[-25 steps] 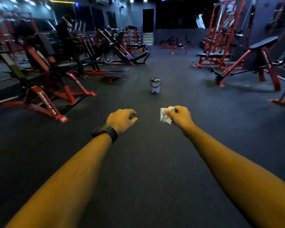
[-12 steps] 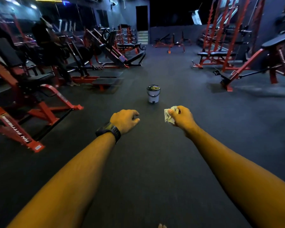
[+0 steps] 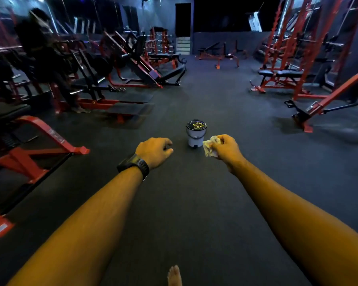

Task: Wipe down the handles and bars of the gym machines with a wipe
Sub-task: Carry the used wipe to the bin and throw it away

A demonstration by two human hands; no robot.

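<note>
Now the small bucket on the floor sits closer, just beyond both hands. The right hand still pinches the crumpled wipe; the left hand stays loosely curled, holding nothing. A bare foot has entered at the bottom edge.

no readable text, machine labels blurred

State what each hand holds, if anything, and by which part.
The right hand pinches a crumpled wipe by its upper end between the fingers; the rest hangs loose below. The left hand, loosely curled, holds nothing.
</note>
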